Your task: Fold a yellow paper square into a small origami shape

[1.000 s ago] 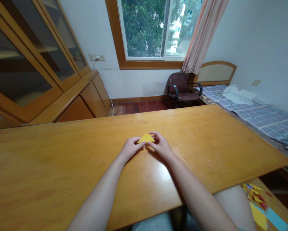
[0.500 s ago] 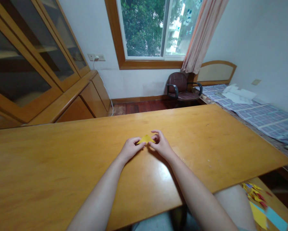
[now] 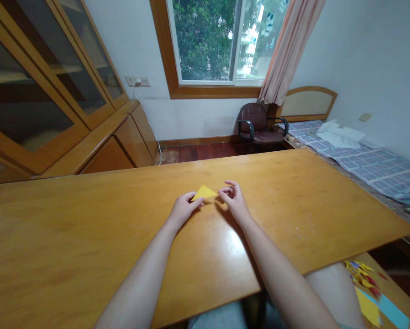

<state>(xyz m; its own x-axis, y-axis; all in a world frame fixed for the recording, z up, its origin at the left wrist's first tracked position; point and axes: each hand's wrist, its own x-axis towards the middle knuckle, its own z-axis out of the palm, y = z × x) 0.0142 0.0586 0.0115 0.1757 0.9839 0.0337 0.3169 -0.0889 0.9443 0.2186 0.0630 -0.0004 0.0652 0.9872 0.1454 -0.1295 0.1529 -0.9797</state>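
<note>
A small piece of yellow paper (image 3: 205, 192), folded into a triangle, is held just above the wooden table. My left hand (image 3: 185, 209) is closed on its left corner, thumb on top and fingers behind. At the right corner, the thumb and forefinger of my right hand (image 3: 235, 201) pinch the very tip, while its other fingers are raised and curled. The triangle's peak points away from me, and its flat face shows between the two hands.
The wide wooden table (image 3: 88, 237) reaches out on both sides. Lower right, a bench holds a pile of yellow and red folded paper pieces (image 3: 364, 276), with yellow (image 3: 368, 308) and light blue sheets (image 3: 393, 310). Beyond the table are an armchair (image 3: 254, 121) and a bed (image 3: 362, 155).
My right hand has moved right, to the paper's tip. The yellow paper has tilted and shifted slightly left, and now shows as a flatter, clearer triangle. My left hand keeps its hold.
</note>
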